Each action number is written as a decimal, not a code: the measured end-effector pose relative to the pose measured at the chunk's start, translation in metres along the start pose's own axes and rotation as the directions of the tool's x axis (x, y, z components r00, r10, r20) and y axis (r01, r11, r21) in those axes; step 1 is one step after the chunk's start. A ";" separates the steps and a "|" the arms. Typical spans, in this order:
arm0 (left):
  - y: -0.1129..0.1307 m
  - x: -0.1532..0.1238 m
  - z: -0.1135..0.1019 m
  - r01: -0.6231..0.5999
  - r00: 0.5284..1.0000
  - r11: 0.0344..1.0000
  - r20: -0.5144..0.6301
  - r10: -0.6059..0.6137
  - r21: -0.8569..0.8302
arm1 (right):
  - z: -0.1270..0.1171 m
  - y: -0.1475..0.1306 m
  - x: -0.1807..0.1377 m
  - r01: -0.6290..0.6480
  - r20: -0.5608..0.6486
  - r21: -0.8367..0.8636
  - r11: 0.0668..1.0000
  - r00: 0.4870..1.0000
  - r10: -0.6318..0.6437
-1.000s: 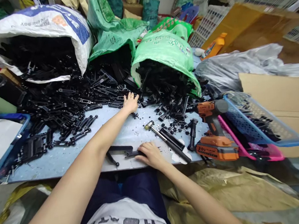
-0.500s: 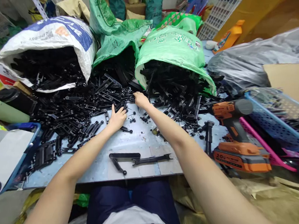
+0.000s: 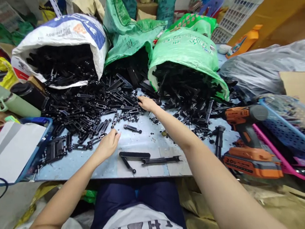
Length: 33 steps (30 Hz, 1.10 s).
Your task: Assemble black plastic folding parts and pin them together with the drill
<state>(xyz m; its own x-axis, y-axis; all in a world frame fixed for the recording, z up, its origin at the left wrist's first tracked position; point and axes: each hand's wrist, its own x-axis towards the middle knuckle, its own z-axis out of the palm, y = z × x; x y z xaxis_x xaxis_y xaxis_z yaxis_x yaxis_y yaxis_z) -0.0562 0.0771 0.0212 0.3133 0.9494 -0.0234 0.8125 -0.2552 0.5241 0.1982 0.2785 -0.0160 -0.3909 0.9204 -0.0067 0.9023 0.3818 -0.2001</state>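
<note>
My left hand (image 3: pixel 108 144) rests on the pale blue table (image 3: pixel 74 164) near its front, fingers curled together beside loose black plastic strips (image 3: pixel 97 128); what it holds, if anything, is hidden. My right hand (image 3: pixel 146 103) reaches far across the table, its fingers pressed down into the heap of black plastic parts (image 3: pixel 118 92) at the mouth of the green sack (image 3: pixel 187 51). In front of me lies a black jointed assembly (image 3: pixel 145 159) of bars, untouched by either hand.
A white sack (image 3: pixel 62 33) full of black parts lies at the back left. An orange cordless drill (image 3: pixel 244 138) stands at the right beside blue and pink baskets (image 3: pixel 289 127). A blue tray with white card (image 3: pixel 11 150) and a green flask (image 3: pixel 12 101) are at the left.
My left hand has pulled back from the heap toward the table's front. My right hand, earlier on the jointed assembly, stays out at the heap. The camera view has shifted slightly right.
</note>
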 end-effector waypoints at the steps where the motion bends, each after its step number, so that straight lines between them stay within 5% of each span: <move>1: -0.002 -0.011 0.000 -0.002 0.999 0.999 0.042 0.004 -0.035 | 0.002 -0.001 -0.017 0.012 0.003 -0.005 1.000 1.000 -0.012; 8: -0.004 -0.055 0.026 0.150 0.969 0.975 0.219 -0.113 -0.163 | 0.015 -0.013 -0.127 0.086 -0.002 0.038 0.996 0.996 -0.086; 14: 0.003 -0.059 0.025 0.156 0.965 0.982 0.197 -0.174 0.104 | 0.004 -0.017 -0.172 0.007 -0.173 0.056 0.998 0.985 0.003; 20: 0.010 -0.050 0.012 0.053 0.945 0.947 0.290 -0.150 0.317 | -0.015 -0.045 -0.208 0.000 -0.331 0.415 0.910 0.931 0.151; 25: 0.026 -0.034 0.005 -0.022 0.925 0.918 0.358 -0.131 0.395 | -0.001 -0.084 -0.237 0.045 -0.196 0.688 0.724 0.972 0.126; 28: 0.030 -0.038 0.013 -0.056 0.962 0.916 0.267 -0.056 0.396 | 0.012 -0.096 -0.247 0.057 -0.221 0.634 0.771 0.969 0.110; 31: 0.019 -0.054 0.034 -0.047 0.998 0.950 -0.015 0.054 0.307 | 0.022 -0.100 -0.255 0.118 -0.323 0.465 0.877 0.946 0.044; 33: 0.006 -0.064 0.050 -0.091 0.969 0.969 -0.206 0.139 0.228 | 0.027 -0.101 -0.259 0.195 -0.375 0.345 0.918 0.925 -0.055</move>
<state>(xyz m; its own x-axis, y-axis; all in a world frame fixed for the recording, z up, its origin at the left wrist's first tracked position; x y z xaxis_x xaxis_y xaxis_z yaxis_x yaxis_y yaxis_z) -0.0465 0.0057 -0.0166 0.3155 0.9217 0.2256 0.8712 -0.3756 0.3161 0.2031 -0.0010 -0.0209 -0.3434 0.8624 0.3720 0.6896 0.5004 -0.5234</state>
